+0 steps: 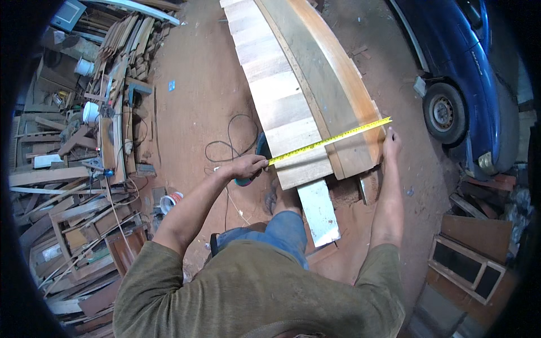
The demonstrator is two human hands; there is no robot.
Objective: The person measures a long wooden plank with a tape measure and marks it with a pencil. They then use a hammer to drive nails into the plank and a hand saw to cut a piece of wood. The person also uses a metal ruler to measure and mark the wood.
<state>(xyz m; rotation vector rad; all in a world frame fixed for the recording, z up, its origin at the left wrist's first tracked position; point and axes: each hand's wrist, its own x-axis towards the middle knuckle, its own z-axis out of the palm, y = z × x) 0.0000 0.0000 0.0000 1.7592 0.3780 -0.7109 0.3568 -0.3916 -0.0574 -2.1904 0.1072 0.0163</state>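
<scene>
A yellow tape measure (329, 140) stretches straight across a long panel of pale wooden slats (280, 93), tilted slightly up to the right. My left hand (248, 167) is closed, pinching the tape at the panel's left edge. At the other side, my right hand (393, 145) is closed with its fingertips at the tape's free end, just past the panel's edge. A brown curved sheet (332, 101) and an orange-brown curved board (344, 62) lie along the panel's right part, with a narrow wood strip (307, 93) between slats and sheet. The tape's case is hidden from view.
A whitish worn board (319, 213) sticks out under the panel's near end, close to my legs. A dark cable (231, 138) loops over the earth floor. Scrap timber (73, 174) piles up at left. A blue car (451, 62) stands at right, above a wooden frame (465, 269).
</scene>
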